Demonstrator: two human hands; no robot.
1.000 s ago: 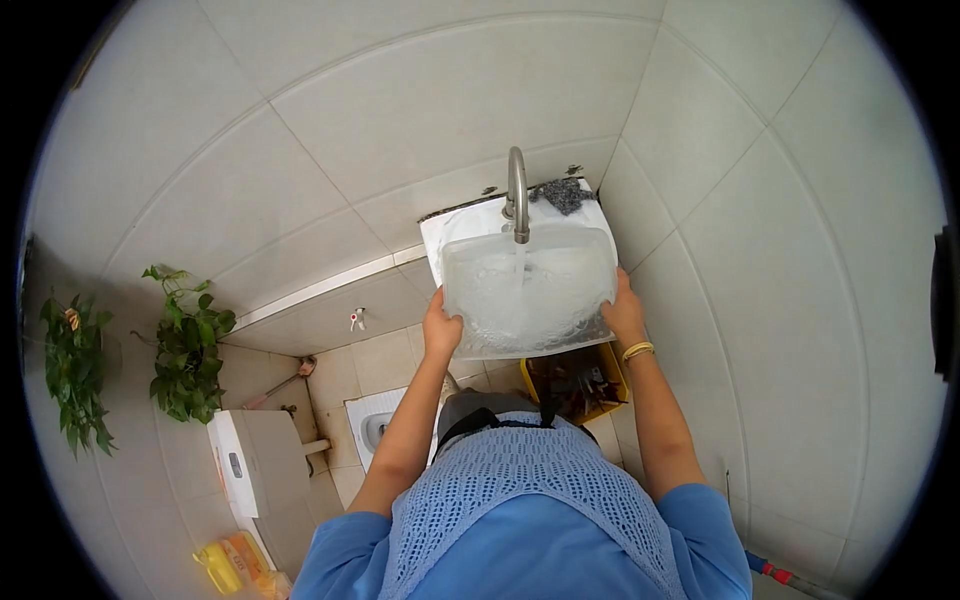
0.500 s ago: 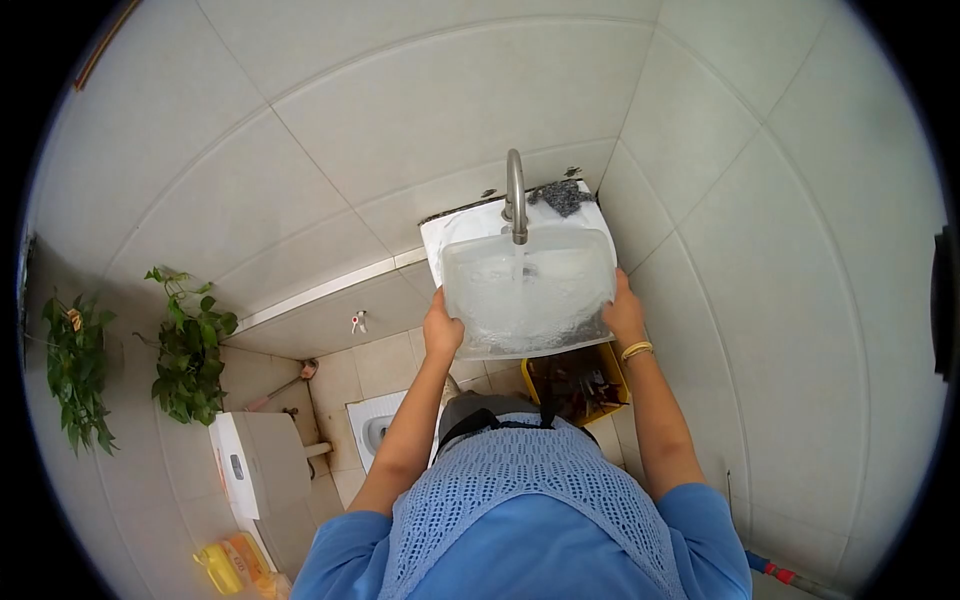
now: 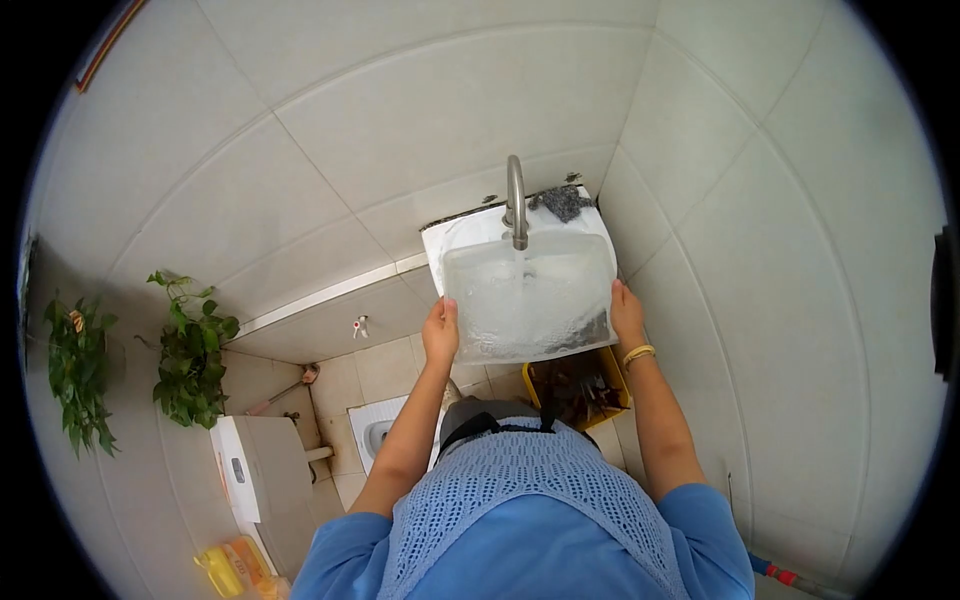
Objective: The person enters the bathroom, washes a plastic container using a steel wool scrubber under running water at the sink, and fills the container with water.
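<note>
A translucent plastic bin (image 3: 530,345) is held over the white sink (image 3: 465,228), with water from the curved metal faucet (image 3: 516,195) running into it. Bubbly water moves about inside. My left hand (image 3: 440,330) grips the bin's left side, thumb along the rim. On the opposite side, my right hand (image 3: 627,315) has hold of the right edge; a yellow bracelet circles that wrist. The fingers under both sides are partly hidden. A dark grey cloth (image 3: 561,203) lies behind the faucet at the sink's back right corner.
Below the sink, a yellow basket (image 3: 617,400) holds dark items I cannot make out. A squat toilet (image 3: 376,432) is in the floor at left, near a white cistern (image 3: 240,465). Leafy plants (image 3: 190,365) hang on the left wall. Tiled walls stand close behind and right.
Both thumbs have shifted from lower on the bin's sides to lie up along the rim. The bin has tilted slightly, and the water's surface inside has moved. The faucet still runs.
</note>
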